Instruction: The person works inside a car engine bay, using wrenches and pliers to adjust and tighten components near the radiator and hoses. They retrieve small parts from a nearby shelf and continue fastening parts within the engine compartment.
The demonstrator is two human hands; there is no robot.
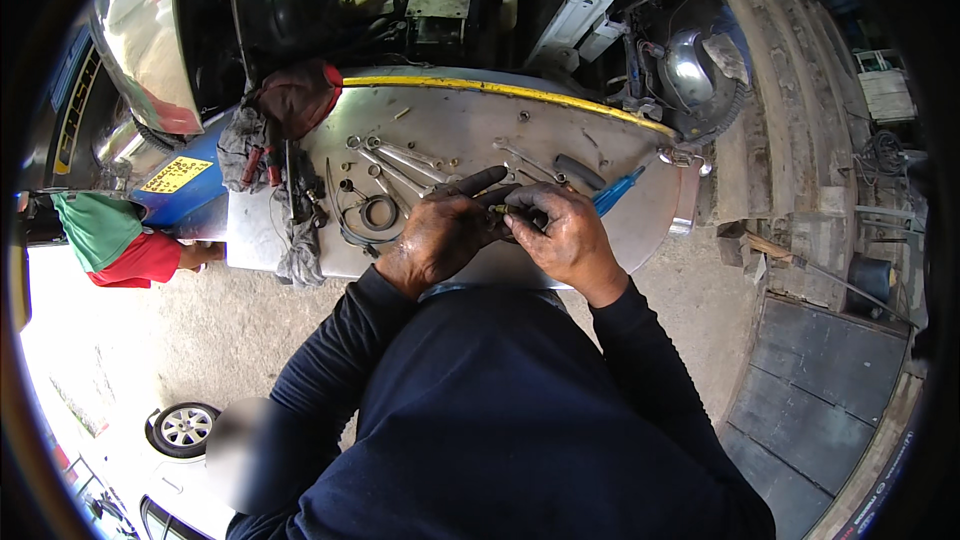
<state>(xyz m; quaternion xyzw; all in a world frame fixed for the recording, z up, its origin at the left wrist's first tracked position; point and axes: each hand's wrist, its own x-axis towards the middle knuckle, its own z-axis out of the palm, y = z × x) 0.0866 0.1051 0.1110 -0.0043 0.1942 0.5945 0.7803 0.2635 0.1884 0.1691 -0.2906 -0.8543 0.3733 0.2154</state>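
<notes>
My left hand (448, 232) and my right hand (552, 232) meet above the metal surface (605, 240). My right thumb and fingers pinch a small brass-coloured fitting (508, 211). My left hand is curled beside it, index finger extended, its grip partly hidden. Behind them lie several wrenches (400, 170), a dark-handled tool (578, 171) and blue-handled pliers (618, 190). Left of my hands are black rings and cables (365, 233), small fittings, grimy rags (300, 255), red-handled tools (258, 168) and a red-and-black cloth (300, 100).
An open engine bay (440, 10) with a yellow-trimmed edge lies ahead. A person in green and red (125, 250) is at left. A white car with a wheel (185, 428) is at lower left. Wooden beams (765, 80), a long-handled tool (830, 278) and dark panels (800, 390) are at right.
</notes>
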